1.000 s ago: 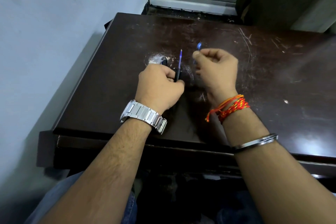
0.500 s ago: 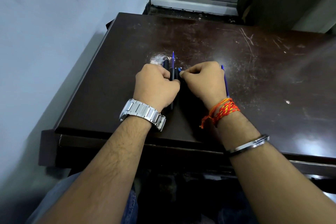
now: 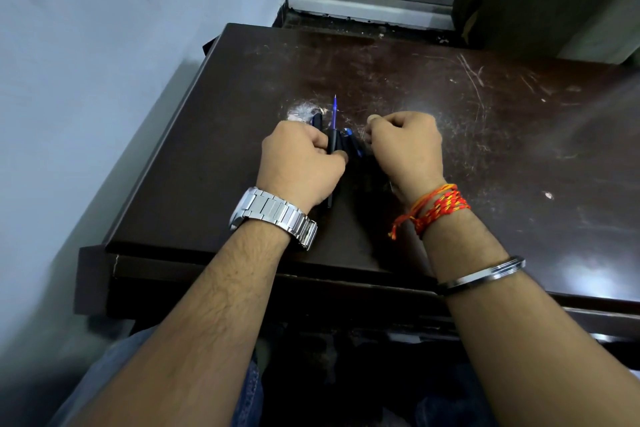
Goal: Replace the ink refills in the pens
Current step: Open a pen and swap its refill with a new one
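My left hand (image 3: 301, 163) is closed around a black pen barrel (image 3: 331, 146) resting on the dark table (image 3: 242, 87). A thin blue refill (image 3: 335, 109) sticks out of the barrel's far end, pointing away from me. A second dark pen part (image 3: 317, 121) shows just above my left knuckles. A blue-tipped dark pen piece (image 3: 351, 140) lies between my hands, touching the barrel. My right hand (image 3: 405, 146) hovers a little to the right of it with fingers curled and thumb pinched to forefinger. What the pinch holds is hidden.
The table's left edge (image 3: 156, 163) runs along a pale wall. A window sill (image 3: 374, 15) lies beyond the far edge. A whitish scuffed patch (image 3: 299, 109) marks the top beside the pens, and scratches cover the right side.
My right hand rose holding a small blue part, came down beside the barrel with a blue refill along it, then drew right; that refill is now out of sight. My left hand stayed put.
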